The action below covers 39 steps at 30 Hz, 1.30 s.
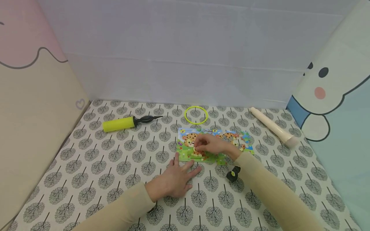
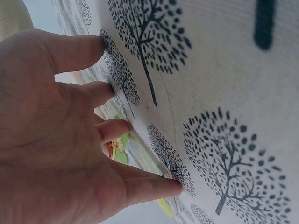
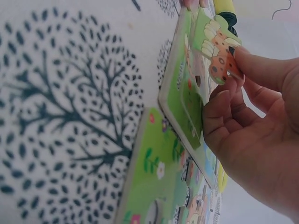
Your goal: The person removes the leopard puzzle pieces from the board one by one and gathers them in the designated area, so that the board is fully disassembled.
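A colourful leopard jigsaw board [image 1: 188, 142] lies flat on the tree-patterned cloth, with a second puzzle panel [image 1: 241, 141] beside it on the right. My right hand [image 1: 209, 145] hovers over the left board and pinches a spotted orange-and-green puzzle piece [image 3: 219, 51] between thumb and fingers; the board's edge [image 3: 180, 93] shows just beneath it. My left hand [image 1: 176, 178] lies flat on the cloth just in front of the board, fingers spread, fingertips [image 2: 175, 186] touching the board's near edge.
A yellow hand pump [image 1: 122, 123] with a black nozzle lies at the back left. A thin yellow ring [image 1: 196, 115] sits behind the puzzle. A cream recorder-like tube [image 1: 273, 128] lies at the right. A small black-and-green object [image 1: 233, 173] rests near my right forearm. Padded walls enclose the cloth.
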Available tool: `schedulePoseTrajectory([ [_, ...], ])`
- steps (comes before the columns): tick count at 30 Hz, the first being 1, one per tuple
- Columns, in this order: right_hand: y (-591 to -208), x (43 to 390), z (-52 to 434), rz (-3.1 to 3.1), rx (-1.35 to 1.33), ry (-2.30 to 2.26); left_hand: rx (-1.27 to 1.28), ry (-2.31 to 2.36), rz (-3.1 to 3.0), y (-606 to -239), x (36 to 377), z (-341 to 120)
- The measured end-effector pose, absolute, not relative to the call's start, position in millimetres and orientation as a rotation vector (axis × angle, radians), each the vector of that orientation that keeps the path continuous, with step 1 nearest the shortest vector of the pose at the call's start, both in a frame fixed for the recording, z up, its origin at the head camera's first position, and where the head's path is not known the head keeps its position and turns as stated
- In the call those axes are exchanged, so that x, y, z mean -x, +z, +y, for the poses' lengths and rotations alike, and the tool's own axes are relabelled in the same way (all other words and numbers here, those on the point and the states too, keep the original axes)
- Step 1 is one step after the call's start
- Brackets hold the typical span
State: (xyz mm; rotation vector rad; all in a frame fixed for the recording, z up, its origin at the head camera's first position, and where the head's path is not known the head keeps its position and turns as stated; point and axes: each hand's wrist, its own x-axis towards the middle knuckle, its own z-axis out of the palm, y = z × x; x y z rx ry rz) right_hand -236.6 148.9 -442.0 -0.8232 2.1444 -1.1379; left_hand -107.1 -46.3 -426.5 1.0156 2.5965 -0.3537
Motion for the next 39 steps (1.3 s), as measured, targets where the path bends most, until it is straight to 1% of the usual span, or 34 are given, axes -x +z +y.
schedulePoseTrajectory([
  [8,-436.0,236.1,153.8,2.170,0.832,-1.161,-1.014,-0.353,2.596,-427.2,107.6,-45.7],
  [15,-431.7,240.5,170.6,2.143,0.844,-1.189,-1.024,-0.363,2.599,-430.2,109.1,-45.3],
  [23,-425.4,234.3,205.6,2.231,0.731,-1.147,-1.009,-0.338,2.599,-429.3,109.1,-46.2],
  [32,-429.5,229.0,250.1,2.237,0.742,-1.128,-1.029,-0.331,2.618,-428.9,107.2,-47.8],
  [39,-428.6,227.9,276.5,2.221,0.668,-1.051,-1.042,-0.354,2.623,-430.0,107.2,-47.5],
])
